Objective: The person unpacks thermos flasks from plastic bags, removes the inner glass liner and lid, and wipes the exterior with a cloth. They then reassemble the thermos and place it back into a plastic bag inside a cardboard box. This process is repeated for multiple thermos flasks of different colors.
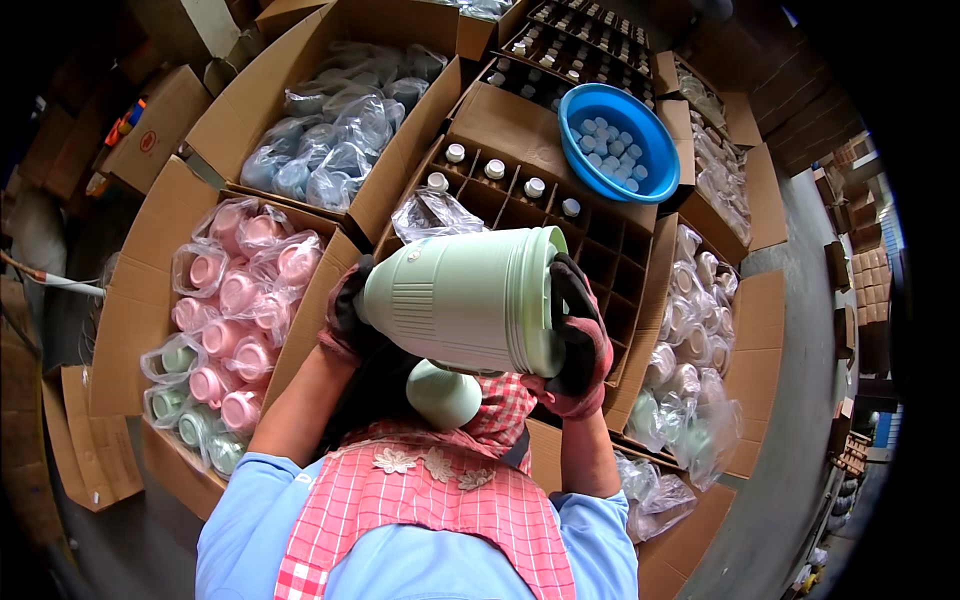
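Across my front I hold a pale green thermos body (450, 290) lying on its side. My gloved left hand (347, 312) is closed round its narrower left end. At its wide ribbed right end, my gloved right hand (580, 345) grips the rim; some of its fingers are hidden behind the rim. Below the thermos body, near my lap, is a rounded pale green piece (442, 395), touched by neither hand. Just beyond my hands stands a divided carton (600, 262) with several white-capped bottle necks, and a crumpled clear plastic bag (437, 212) rests on it.
A blue basin (652, 120) of small white caps sits on the cartons ahead. At left, one open box holds bagged pink jug parts (238, 293); behind it another holds bagged grey-blue pieces (345, 130). Boxes of bagged pale parts (690, 345) stand at right, beside the grey floor (800, 300).
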